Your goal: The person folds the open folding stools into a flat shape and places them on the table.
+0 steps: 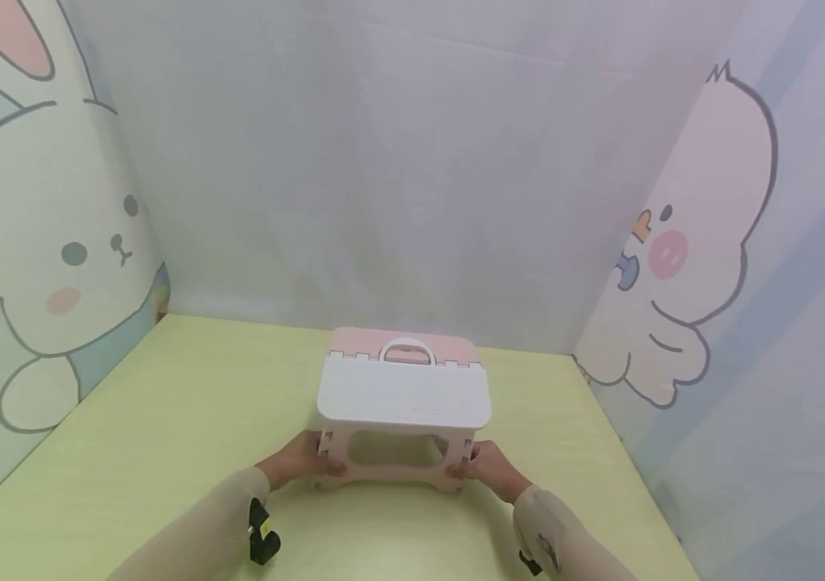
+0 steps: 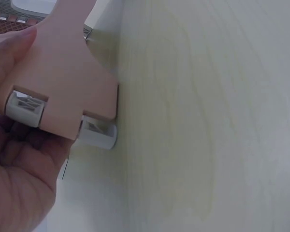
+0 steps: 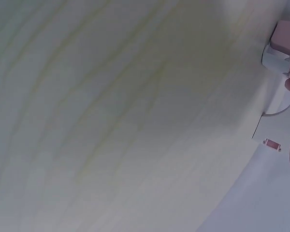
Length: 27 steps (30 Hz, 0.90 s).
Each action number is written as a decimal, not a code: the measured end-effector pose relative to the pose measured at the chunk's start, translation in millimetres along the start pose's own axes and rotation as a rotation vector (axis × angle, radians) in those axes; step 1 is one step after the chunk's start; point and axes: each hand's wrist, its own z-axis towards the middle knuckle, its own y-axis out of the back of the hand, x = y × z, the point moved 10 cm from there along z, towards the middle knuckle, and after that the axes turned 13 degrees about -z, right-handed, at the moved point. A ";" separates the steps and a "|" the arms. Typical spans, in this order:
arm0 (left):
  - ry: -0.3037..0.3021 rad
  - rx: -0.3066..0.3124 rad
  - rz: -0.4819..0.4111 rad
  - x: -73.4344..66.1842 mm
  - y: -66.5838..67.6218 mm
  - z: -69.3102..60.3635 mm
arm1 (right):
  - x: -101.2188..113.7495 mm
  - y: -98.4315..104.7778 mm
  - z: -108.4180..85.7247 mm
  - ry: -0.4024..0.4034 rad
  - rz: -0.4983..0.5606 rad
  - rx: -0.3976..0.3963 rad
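A folding step stool in pink and white stands unfolded on the pale yellow table. Its top is part white, part pink, with a white carry handle at the join. My left hand grips the near left corner of the pink leg panel, thumb across the front face and the other fingers around the side. At the opposite corner my right hand holds the panel likewise, its thumb in front. In the right wrist view only an edge of that hand and a stool corner show.
The wood-grained table reaches to a pale curtain behind the stool. More curtain hangs at both sides, printed with a rabbit on the left and a chick-like figure on the right.
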 end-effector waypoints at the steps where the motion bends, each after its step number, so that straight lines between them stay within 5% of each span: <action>1: 0.000 -0.001 -0.004 0.2 -0.1 -0.1 | -0.7 -0.1 0.0 -0.002 -0.003 -0.002; 27: 0.005 0.003 0.013 0.9 -1.3 -1.9 | 7.2 0.8 -2.2 -0.015 -0.011 -0.001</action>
